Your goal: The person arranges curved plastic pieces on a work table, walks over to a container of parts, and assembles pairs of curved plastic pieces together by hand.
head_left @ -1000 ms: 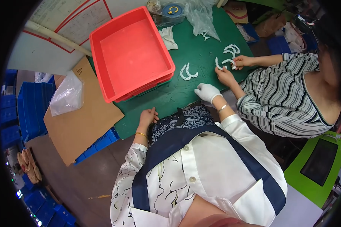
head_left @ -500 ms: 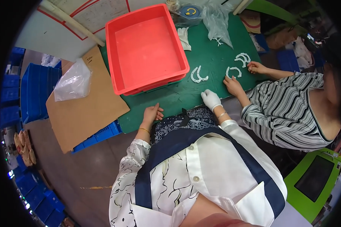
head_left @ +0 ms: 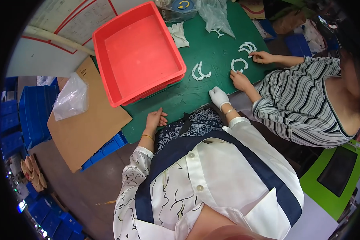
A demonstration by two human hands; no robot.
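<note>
My right hand rests at the table, closure impossible to tell; my left hand, half-open, is empty. Apparent step: waiting. Gripping the curved pieces would require reaching forward.

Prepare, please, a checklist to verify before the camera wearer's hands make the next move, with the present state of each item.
1. Left hand free: ok; no object shows in it.
2. Right hand free: cannot tell; its gloved fingers are curled.
3. Both hands gloved: not ok; the left is bare, and a loose white glove lies beside the red tray.
4. Two white curved parts untouched on the green table: ok.
5. Right hand apart from co-worker's nearer hand: ok; a gap shows.
</note>
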